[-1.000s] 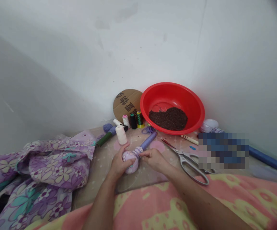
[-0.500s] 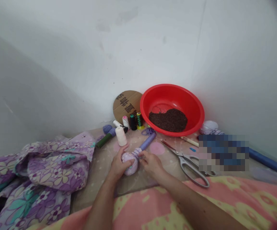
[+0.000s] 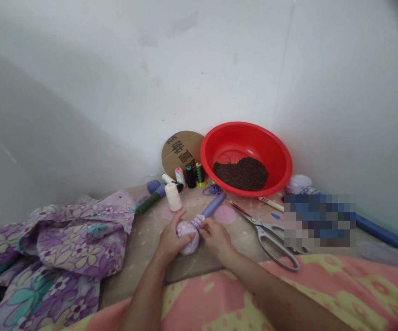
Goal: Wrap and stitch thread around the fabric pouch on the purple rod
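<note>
A round purple floral cloth bundle (image 3: 188,243) with a purple wrapped handle (image 3: 214,205) lies tilted between my hands, the handle pointing up and right. Cord or cloth strips wind around its neck. My left hand (image 3: 172,238) grips the bundle's left side, thumb across its front. At the neck, the fingers of my right hand (image 3: 214,234) are pinched together; whatever they hold is too small to make out. A white thread cone (image 3: 173,196) stands just beyond my left hand. Right of my right hand lie large scissors (image 3: 266,230) with grey handles.
Behind stand a red basin (image 3: 281,158) with dark brown material, a cardboard disc (image 3: 176,154) and several thread spools (image 3: 190,177). Purple floral cloth (image 3: 78,239) is heaped at left. A white bundle (image 3: 298,184) and blue stick (image 3: 380,230) lie right, near a blurred patch.
The bundle has turned slightly, its round end shifting a little right. My right hand stays at the neck with its fingers slightly moved. The view has shifted slightly.
</note>
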Action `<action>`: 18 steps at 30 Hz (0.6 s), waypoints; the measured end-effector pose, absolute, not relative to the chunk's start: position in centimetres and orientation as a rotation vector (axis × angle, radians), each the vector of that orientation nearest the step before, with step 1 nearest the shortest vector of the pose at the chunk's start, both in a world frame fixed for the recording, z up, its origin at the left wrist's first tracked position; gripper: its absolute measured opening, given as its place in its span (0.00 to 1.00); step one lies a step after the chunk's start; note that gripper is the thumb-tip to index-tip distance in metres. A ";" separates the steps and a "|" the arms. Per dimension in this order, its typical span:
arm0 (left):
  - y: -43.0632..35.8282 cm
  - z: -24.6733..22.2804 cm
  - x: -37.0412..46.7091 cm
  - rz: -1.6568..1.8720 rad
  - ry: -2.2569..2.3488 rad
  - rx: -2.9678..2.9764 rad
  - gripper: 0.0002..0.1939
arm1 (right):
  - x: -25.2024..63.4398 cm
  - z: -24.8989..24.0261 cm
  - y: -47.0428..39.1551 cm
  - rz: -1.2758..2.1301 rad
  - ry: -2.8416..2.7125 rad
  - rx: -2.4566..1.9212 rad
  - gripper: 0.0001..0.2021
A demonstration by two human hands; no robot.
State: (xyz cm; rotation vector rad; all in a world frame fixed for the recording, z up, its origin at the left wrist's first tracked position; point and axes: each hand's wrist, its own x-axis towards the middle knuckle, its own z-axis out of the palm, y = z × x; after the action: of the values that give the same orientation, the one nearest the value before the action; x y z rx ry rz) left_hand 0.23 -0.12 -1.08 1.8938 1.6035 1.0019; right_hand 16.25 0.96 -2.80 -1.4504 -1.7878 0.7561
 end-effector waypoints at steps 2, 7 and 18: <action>-0.2 -1.1 0.3 1.003 1.596 1.905 0.35 | 16.2 -3.2 1.3 0.833 -1.724 -1.419 0.04; -0.5 -0.8 0.7 0.974 1.654 1.914 0.37 | 16.1 -3.4 1.6 1.085 -1.525 -1.290 0.02; -1.1 -0.3 1.7 0.940 1.686 1.983 0.44 | 16.9 -2.2 1.8 1.137 -1.672 -1.263 0.14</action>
State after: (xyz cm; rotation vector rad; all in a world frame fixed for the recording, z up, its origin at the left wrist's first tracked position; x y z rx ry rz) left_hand 1.68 -1.06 -0.35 1.9827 1.6862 0.9405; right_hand 16.88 1.79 -2.21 -1.2626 -1.6720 1.1367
